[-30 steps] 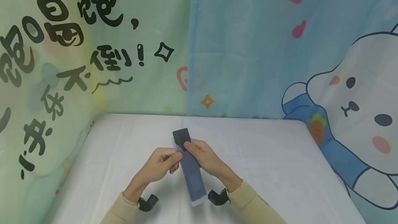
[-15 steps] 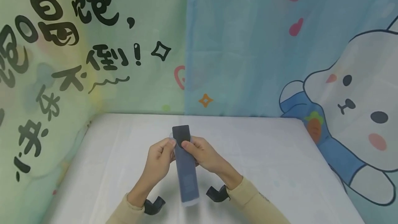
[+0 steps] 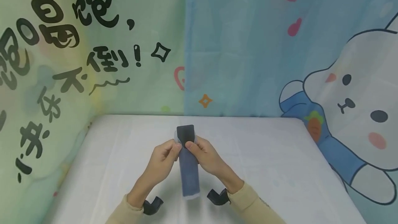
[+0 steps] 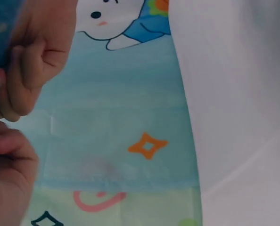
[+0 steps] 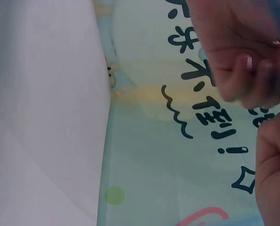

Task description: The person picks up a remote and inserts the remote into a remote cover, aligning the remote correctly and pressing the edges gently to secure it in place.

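In the head view a long, flat, dark blue-grey strip (image 3: 189,172) stands nearly upright in a translucent sleeve (image 3: 191,197), its black end (image 3: 185,133) at the top. My left hand (image 3: 163,156) pinches the left edge near the black end, thumb in front. From the other side my right hand (image 3: 208,156) grips it, thumb pressed on the lower part of the black piece and fingers mostly hidden behind. Both hands are partly cut off in the wrist views: the left hand (image 4: 10,174) low in the left wrist view, the right hand (image 5: 276,165) low in the right wrist view.
A white-covered table (image 3: 264,165) lies below the hands. Behind it hangs a printed cloth (image 3: 236,61) with black lettering on the left and a cartoon rabbit (image 3: 367,106) on the right. Black wrist mounts (image 3: 153,205) stick out by both sleeves.
The strip has turned from a slant to nearly upright, its lower end swinging left. My left hand has shifted slightly up along its edge; the right hand keeps its grip.
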### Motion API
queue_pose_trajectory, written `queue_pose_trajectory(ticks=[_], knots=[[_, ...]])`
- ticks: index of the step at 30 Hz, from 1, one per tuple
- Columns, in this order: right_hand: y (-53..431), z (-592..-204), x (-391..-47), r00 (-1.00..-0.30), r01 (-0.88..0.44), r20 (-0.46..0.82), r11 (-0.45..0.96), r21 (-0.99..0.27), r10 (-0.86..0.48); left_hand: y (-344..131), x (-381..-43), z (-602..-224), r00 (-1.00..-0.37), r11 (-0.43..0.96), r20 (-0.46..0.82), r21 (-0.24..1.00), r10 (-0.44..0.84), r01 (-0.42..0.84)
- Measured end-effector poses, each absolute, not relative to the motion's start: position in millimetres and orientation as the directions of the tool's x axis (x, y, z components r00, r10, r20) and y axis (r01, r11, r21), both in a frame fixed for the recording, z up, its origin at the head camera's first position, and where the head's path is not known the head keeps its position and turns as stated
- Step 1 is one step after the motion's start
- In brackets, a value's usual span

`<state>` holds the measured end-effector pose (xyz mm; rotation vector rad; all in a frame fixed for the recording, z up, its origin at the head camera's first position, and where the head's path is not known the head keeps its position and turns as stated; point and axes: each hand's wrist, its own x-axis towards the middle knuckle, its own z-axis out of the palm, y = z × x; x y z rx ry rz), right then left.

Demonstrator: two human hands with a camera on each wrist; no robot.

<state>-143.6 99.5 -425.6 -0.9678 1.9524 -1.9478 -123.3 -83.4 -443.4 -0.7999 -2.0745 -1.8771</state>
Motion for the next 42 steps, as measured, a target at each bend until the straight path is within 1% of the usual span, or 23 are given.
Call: queue_pose_trajectory(ticks=[3, 6, 12, 17, 20, 22, 24, 26, 28, 31, 38, 42], knots=[[102, -426, -143, -0.772, -0.296, 0.278, -0.064, -0.953, -0.571, -83, -122, -448, -0.879, 0.124, 0.417, 0.883, 0.232, 0.452], [104, -427, -142, -0.787, -0.305, 0.244, 0.013, -0.952, -0.566, -83, -122, -450, -0.903, 0.159, 0.369, 0.9, 0.221, 0.406], [106, -428, -143, -0.796, -0.306, 0.19, 0.112, -0.945, -0.575, -80, -126, -448, -0.905, 0.111, 0.397, 0.903, 0.151, 0.414], [104, -429, -144, -0.804, -0.342, 0.192, 0.173, -0.923, -0.563, -78, -127, -452, -0.911, 0.031, 0.374, 0.923, 0.171, 0.385], [104, -429, -145, -0.827, -0.387, 0.241, 0.205, -0.899, -0.507, -76, -127, -455, -0.907, -0.023, 0.388, 0.921, 0.167, 0.389], [105, -429, -146, -0.842, -0.45, 0.321, 0.234, -0.862, -0.434, -76, -128, -455, -0.909, -0.027, 0.391, 0.92, 0.142, 0.391], [107, -428, -148, -0.831, -0.521, 0.412, 0.266, -0.811, -0.374, -76, -128, -455, -0.916, -0.016, 0.383, 0.923, 0.118, 0.384], [110, -426, -150, -0.797, -0.59, 0.485, 0.291, -0.753, -0.36, -77, -128, -455, -0.924, -0.008, 0.369, 0.929, 0.103, 0.371], [113, -423, -152, -0.763, -0.631, 0.508, 0.29, -0.719, -0.4, -78, -128, -454, -0.928, -0.002, 0.359, 0.933, 0.097, 0.36], [114, -419, -154, -0.734, -0.652, 0.484, 0.294, -0.699, -0.477, -79, -128, -453, -0.932, -0.005, 0.347, 0.937, 0.102, 0.348], [117, -414, -157, -0.727, -0.638, 0.41, 0.319, -0.701, -0.551, -81, -127, -451, -0.94, -0.017, 0.315, 0.949, 0.134, 0.315], [117, -411, -158, -0.721, -0.612, 0.345, 0.319, -0.723, -0.601, -85, -127, -452, -0.93, -0.033, 0.318, 0.948, 0.182, 0.317]])
